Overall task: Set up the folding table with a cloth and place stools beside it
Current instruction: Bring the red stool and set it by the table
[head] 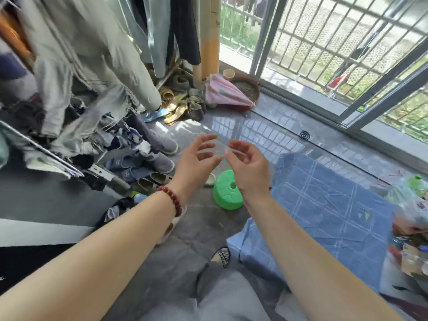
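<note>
A blue checked cloth (324, 205) lies spread over a low flat surface at the right, which it hides completely. A green plastic stool (225, 195) stands on the grey floor just left of the cloth's far corner. Both my hands hover in the air above the stool, close together and touching nothing. My left hand (196, 158), with a red bead bracelet at the wrist, has its fingers spread and relaxed. My right hand (247, 165) has its fingers loosely curled and holds nothing that I can see.
Hanging clothes (76, 66) and a metal rack fill the left. Several shoes (162, 158) lie beneath them. A folded pink umbrella (224, 91) and a bowl sit by the window grille (347, 54). Plastic bags and clutter (412, 216) crowd the cloth's right edge. My sandalled foot (222, 256) is beside the cloth.
</note>
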Available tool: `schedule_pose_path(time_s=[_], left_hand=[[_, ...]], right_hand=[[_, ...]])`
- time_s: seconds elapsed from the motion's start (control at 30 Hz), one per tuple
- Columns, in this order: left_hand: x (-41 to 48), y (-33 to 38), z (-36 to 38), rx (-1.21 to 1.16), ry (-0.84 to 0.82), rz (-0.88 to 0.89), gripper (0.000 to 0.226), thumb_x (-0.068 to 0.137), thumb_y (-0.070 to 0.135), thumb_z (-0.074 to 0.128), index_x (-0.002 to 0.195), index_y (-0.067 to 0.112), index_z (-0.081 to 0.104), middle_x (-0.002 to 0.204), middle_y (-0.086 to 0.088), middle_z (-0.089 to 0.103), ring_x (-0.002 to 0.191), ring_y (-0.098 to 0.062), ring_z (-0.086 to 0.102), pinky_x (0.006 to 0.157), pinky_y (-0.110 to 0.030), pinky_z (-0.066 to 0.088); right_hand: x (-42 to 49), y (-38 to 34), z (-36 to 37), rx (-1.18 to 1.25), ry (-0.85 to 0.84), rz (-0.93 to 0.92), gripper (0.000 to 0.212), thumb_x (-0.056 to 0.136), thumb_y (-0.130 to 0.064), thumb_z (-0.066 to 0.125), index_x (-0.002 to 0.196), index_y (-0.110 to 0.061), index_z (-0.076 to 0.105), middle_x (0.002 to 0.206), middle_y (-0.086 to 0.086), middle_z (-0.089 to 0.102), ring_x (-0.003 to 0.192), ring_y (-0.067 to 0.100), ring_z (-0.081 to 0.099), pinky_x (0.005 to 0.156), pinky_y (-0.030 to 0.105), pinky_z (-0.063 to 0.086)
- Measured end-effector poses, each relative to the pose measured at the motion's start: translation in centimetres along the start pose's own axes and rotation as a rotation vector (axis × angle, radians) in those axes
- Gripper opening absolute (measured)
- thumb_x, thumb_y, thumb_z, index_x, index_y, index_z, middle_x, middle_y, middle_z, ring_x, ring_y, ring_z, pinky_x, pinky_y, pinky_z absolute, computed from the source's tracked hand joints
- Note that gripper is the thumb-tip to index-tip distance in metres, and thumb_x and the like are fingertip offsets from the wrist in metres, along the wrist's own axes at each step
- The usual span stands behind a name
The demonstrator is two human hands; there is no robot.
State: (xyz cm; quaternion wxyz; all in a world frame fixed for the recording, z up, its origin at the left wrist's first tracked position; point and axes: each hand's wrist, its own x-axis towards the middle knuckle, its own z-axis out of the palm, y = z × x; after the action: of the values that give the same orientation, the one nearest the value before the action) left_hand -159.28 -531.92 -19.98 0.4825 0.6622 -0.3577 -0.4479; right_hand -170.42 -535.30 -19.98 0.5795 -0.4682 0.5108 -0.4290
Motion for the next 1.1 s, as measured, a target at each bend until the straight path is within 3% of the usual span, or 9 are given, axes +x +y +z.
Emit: schedule_pose_path(time_s=[0.07, 0.17, 0.3, 0.47, 0.7, 0.8, 0.9, 1.1], left_hand=[[-2.1, 0.4, -2.1, -0.004, 0.036, 0.023, 0.041, 0.084, 0.013, 0.069, 0.118, 0.03, 0.053, 0.117, 0.001, 0.057, 0.103, -0.011, 0.059, 0.086, -0.023, 0.051], [-6.4, 0.6, -5.4, -0.033, 0.089, 0.042, 0.041, 0.084, 0.009, 0.067, 0.118, 0.027, 0.053, 0.116, 0.001, 0.057, 0.098, -0.008, 0.059, 0.078, -0.018, 0.051], [-13.7, -0.1, -10.0, -0.143, 0.183, 0.06, 0.041, 0.084, 0.003, 0.066, 0.117, 0.025, 0.056, 0.116, -0.005, 0.059, 0.1, -0.016, 0.062, 0.077, -0.019, 0.055], [-22.7, -0.9, -15.9, -0.201, 0.352, 0.123, 0.039, 0.084, 0.002, 0.065, 0.117, 0.021, 0.056, 0.114, -0.008, 0.06, 0.086, -0.008, 0.062, 0.073, -0.017, 0.055], [-34.0, -2.4, -24.6, -0.178, 0.643, 0.148, 0.036, 0.085, 0.008, 0.066, 0.115, 0.026, 0.055, 0.108, 0.001, 0.061, 0.087, 0.001, 0.06, 0.071, -0.007, 0.047], [-37.9, -2.8, -27.0, -0.245, 0.744, 0.129, 0.038, 0.087, 0.01, 0.063, 0.123, 0.015, 0.053, 0.112, -0.004, 0.059, 0.085, 0.001, 0.058, 0.07, -0.004, 0.047], [-41.0, -3.8, -29.2, -0.265, 0.846, 0.103, 0.035, 0.089, 0.015, 0.062, 0.122, 0.019, 0.053, 0.114, -0.002, 0.06, 0.09, 0.001, 0.058, 0.073, -0.006, 0.048], [-45.0, -6.7, -34.1, -0.292, 1.051, 0.04, 0.032, 0.089, 0.022, 0.062, 0.119, 0.027, 0.054, 0.111, 0.008, 0.061, 0.101, -0.001, 0.059, 0.087, -0.02, 0.047]], right_hand=[[-2.2, -1.0, 1.5, 0.01, -0.028, -0.03, 0.025, 0.082, -0.003, 0.068, 0.083, -0.027, 0.063, 0.092, -0.003, 0.068, 0.081, 0.008, 0.064, 0.069, 0.014, 0.048], [-6.2, -1.9, 3.7, 0.003, -0.077, -0.059, 0.025, 0.081, -0.001, 0.067, 0.082, -0.026, 0.063, 0.091, -0.004, 0.067, 0.081, 0.009, 0.064, 0.072, 0.019, 0.05], [-13.3, -2.4, 6.9, -0.014, -0.177, -0.103, 0.024, 0.081, -0.003, 0.068, 0.082, -0.026, 0.063, 0.085, -0.01, 0.066, 0.076, -0.002, 0.063, 0.07, 0.016, 0.05], [-22.2, -2.8, 11.4, 0.064, -0.323, -0.094, 0.017, 0.082, 0.0, 0.067, 0.088, -0.016, 0.064, 0.08, -0.007, 0.066, 0.066, -0.006, 0.062, 0.062, 0.011, 0.048], [-32.9, -2.4, 18.1, 0.062, -0.582, -0.045, 0.018, 0.081, -0.003, 0.07, 0.085, -0.02, 0.066, 0.087, 0.002, 0.068, 0.083, 0.016, 0.064, 0.087, 0.041, 0.053], [-36.3, -2.5, 20.8, 0.045, -0.688, -0.058, 0.019, 0.081, -0.001, 0.069, 0.084, -0.02, 0.065, 0.083, -0.003, 0.067, 0.076, 0.007, 0.062, 0.076, 0.028, 0.052], [-39.0, -2.6, 23.6, 0.033, -0.783, -0.036, 0.021, 0.081, 0.0, 0.068, 0.082, -0.02, 0.065, 0.076, -0.009, 0.066, 0.064, -0.004, 0.059, 0.064, 0.014, 0.047], [-43.5, -1.4, 30.0, -0.036, -0.983, -0.038, 0.022, 0.082, -0.001, 0.068, 0.08, -0.023, 0.066, 0.078, -0.01, 0.068, 0.067, -0.002, 0.062, 0.064, 0.01, 0.045]])
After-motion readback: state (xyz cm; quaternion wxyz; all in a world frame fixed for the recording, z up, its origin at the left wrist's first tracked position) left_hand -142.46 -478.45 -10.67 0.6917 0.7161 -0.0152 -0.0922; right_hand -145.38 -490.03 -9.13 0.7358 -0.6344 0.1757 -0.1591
